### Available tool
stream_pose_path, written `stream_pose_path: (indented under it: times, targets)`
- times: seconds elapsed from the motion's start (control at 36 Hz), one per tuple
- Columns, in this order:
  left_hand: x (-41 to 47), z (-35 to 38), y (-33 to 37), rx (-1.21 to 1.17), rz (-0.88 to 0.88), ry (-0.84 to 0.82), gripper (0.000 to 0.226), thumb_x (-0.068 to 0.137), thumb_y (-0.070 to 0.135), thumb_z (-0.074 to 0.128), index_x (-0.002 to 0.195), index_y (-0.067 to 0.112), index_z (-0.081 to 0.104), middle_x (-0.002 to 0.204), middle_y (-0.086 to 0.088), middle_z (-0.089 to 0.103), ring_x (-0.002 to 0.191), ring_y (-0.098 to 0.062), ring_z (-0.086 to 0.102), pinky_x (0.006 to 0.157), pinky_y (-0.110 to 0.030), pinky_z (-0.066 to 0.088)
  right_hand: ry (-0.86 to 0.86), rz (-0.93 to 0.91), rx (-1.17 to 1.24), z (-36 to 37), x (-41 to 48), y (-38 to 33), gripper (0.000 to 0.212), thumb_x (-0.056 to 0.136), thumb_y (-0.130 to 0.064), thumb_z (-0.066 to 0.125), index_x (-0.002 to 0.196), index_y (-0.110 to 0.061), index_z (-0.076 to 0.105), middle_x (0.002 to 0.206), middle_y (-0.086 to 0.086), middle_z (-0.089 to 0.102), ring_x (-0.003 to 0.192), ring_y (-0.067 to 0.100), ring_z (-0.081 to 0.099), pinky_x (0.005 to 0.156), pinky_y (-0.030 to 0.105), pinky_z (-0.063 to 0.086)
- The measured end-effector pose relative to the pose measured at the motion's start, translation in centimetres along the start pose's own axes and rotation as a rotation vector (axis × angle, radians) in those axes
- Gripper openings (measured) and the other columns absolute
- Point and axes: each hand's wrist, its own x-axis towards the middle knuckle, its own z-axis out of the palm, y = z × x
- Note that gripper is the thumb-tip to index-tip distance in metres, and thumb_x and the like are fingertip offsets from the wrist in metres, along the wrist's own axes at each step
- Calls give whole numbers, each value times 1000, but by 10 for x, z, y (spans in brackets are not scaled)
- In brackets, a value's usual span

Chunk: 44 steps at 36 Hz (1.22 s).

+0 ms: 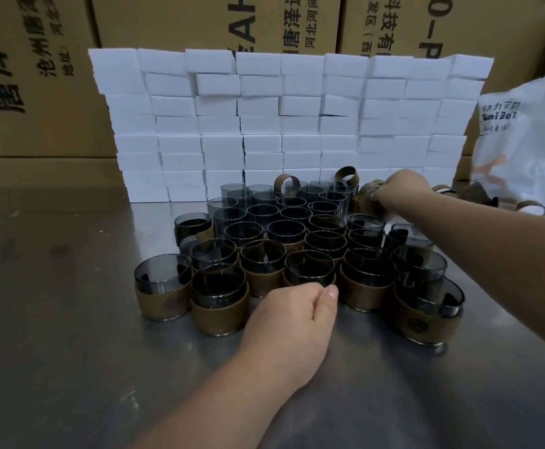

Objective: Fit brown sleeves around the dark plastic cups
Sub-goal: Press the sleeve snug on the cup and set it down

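Fingers (379, 192) of the right hand (404, 189) pinch a brown sleeve (366, 203) beyond the cups (285, 229). The left hand (293, 314) is curled, empty, nearer. Foam blocks (264, 124) stand behind.

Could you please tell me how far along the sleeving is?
Done: the front rows of dark translucent plastic cups wear brown sleeves. In hand: the right hand grips a loose brown sleeve at the back right; the left hand rests curled by the front cups. Left: the bare cups in the back rows.

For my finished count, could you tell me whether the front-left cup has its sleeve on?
On: a brown sleeve wraps the lower half of the upright front-left cup.
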Motion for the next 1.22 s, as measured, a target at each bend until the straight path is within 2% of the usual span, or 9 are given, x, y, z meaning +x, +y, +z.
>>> stream_pose_path:
  times: [0.06,0.14,0.33,0.47,0.61,0.78,0.86,1.0,1.22]
  targets:
    - [0,0,0,-5,-5,-6,48,89,49,30,80,13,60,60,-1,50,64,-16,51,60,-34,39,-50,-32,-45,7,4,-5,20,82,-24,59,76,-5,61,84,13,60,63,23,50,49,26,34]
    - [0,0,0,0,-6,-7,44,91,47,33,79,13,59,66,-3,56,67,-15,53,64,-37,42,-141,-88,-105,15,8,-12,24,82,-33,62,93,-11,65,91,9,63,73,24,54,48,26,34]
    - [2,1,-4,0,-13,6,42,90,47,35,78,14,59,60,0,52,64,-13,51,58,-34,40,-196,-161,-81,21,4,-22,33,89,-22,53,61,-8,42,65,7,41,67,25,41,51,29,29]
    - [1,1,-4,-5,-17,7,43,88,48,35,77,14,58,58,0,50,64,-14,49,56,-33,39,-187,-216,80,12,6,-9,20,91,-23,53,82,-6,60,83,12,55,78,25,48,68,26,35]
    - [2,0,-3,-18,-51,8,48,81,52,30,77,15,60,65,-2,56,66,-14,52,60,-35,42,-44,-157,67,-9,15,37,29,92,-26,50,78,-6,66,65,6,57,60,20,50,52,25,36]
    - [2,1,0,14,-56,16,48,80,52,30,77,15,60,65,-3,56,66,-14,52,61,-36,42,-139,-9,-123,-13,29,107,29,94,-23,50,114,-5,60,105,17,60,93,32,56,76,35,46]
    - [2,2,-1,45,-49,14,49,78,54,28,76,16,59,60,1,52,62,-12,51,57,-33,41,-171,5,-173,-4,31,131,32,90,-20,53,120,-9,55,108,18,57,96,35,56,82,39,50]
    - [1,4,-3,71,-44,-16,50,76,56,27,73,17,58,53,11,46,53,-6,43,46,-21,28,-142,1,-209,7,50,138,61,86,-26,59,142,-20,36,145,17,30,126,40,36,96,40,42]
    - [0,3,-1,113,-81,-55,50,76,56,29,72,13,54,64,1,50,56,-11,45,53,-30,37,-127,22,-315,9,91,117,71,91,-35,51,149,-21,14,155,14,4,140,38,16,109,44,23]
